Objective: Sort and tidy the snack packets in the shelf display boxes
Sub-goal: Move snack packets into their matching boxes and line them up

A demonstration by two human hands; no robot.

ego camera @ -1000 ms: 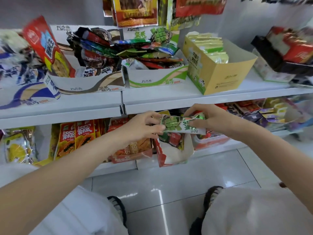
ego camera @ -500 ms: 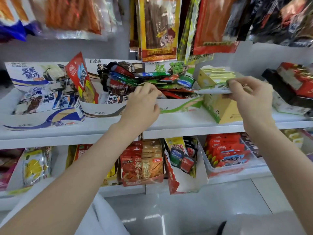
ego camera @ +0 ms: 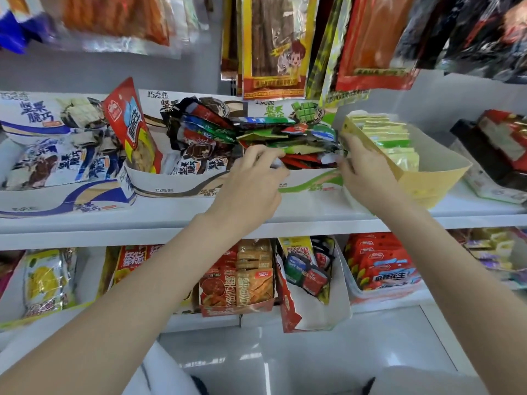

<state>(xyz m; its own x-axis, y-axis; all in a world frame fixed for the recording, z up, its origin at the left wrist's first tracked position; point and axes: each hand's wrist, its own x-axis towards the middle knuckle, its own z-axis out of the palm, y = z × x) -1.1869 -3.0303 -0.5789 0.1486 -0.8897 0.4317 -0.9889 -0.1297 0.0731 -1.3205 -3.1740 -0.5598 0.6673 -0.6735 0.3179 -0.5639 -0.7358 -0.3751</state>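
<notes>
The white upper shelf (ego camera: 313, 215) runs from nine o'clock to three o'clock across the middle of the view, and a lower shelf (ego camera: 385, 305) sits below it toward six o'clock. On the upper shelf stands a row of display boxes: a blue-and-white box (ego camera: 65, 201) at nine o'clock, a brown-trimmed box (ego camera: 176, 186) beside it, a green-trimmed display box (ego camera: 310, 181) at the centre, and a yellow box (ego camera: 427, 178) at two o'clock holding pale green sachets (ego camera: 385, 138).

Hanging snack bags (ego camera: 273, 47) fill the twelve o'clock area. A tall red peanut bag (ego camera: 131, 126) stands tilted at ten o'clock between the blue and brown boxes.

The stack of mixed snack packets (ego camera: 288, 138) lies in the green-trimmed box, just above centre. The packets are flat, glossy, and coloured green, red, blue and black, piled one on another with their long axes running roughly nine to three o'clock and their flat faces turned upward; some ends splay unevenly toward ten o'clock.

The left hand (ego camera: 251, 186) reaches up from seven o'clock, fingers curled round the left end of the stack's lower packets. The right hand (ego camera: 362, 172) comes from five o'clock and grips the right end of the same stack, its fingers bent against the packet edges, just beside the yellow box's wall.
</notes>
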